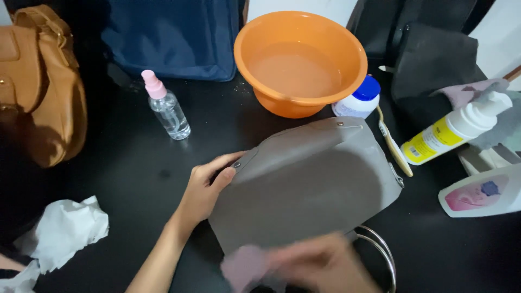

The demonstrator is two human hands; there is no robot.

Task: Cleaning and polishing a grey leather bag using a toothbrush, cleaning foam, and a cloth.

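Observation:
A grey leather handbag [309,184] lies flat on the black table [130,168], with its metal ring handle [380,249] at the near right. My left hand [209,187] grips the bag's left edge, thumb on top. My right hand [320,263], blurred by motion, presses a pale pink cloth [244,266] against the bag's near edge.
An orange basin [300,59] of water stands behind the bag. A small spray bottle with a pink cap [165,106] is left of it, a white jar with a blue lid [361,97] right. A toothbrush [393,144], yellow-labelled pump bottle [456,130], white bottle [480,192], tan bag [40,87], crumpled white cloth [65,230].

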